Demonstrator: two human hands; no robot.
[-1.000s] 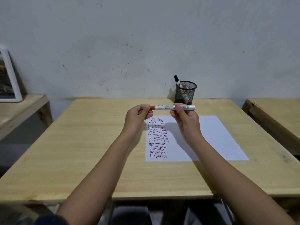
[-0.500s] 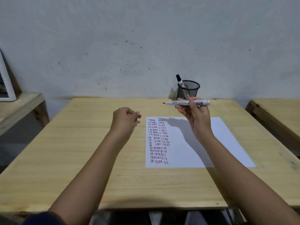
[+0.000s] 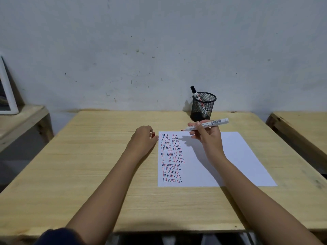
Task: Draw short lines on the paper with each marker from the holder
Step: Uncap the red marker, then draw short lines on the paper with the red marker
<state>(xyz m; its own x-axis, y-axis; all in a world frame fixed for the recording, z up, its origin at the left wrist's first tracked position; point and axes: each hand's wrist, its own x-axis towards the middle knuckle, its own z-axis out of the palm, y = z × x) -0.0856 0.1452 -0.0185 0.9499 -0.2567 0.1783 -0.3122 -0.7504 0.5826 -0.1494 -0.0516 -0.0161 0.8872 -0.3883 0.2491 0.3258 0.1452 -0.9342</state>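
Note:
A white sheet of paper (image 3: 230, 156) lies on the wooden table (image 3: 88, 156), its left part covered with rows of short red and black lines. My right hand (image 3: 207, 135) holds an uncapped red marker (image 3: 210, 124) above the paper's top edge, tip pointing left. My left hand (image 3: 144, 138) rests on the table just left of the paper, fingers closed around the red cap (image 3: 153, 134). A black mesh holder (image 3: 203, 106) stands behind the paper with a black-capped marker (image 3: 194, 91) leaning in it.
A second wooden table (image 3: 300, 128) stands to the right and a low bench (image 3: 19, 124) with a white-framed picture (image 3: 7, 92) to the left. A grey wall rises right behind the table.
My hands pulled the cap off the red marker. The left hand went down to the table with the cap; the right hand lowered the marker toward the paper's top edge.

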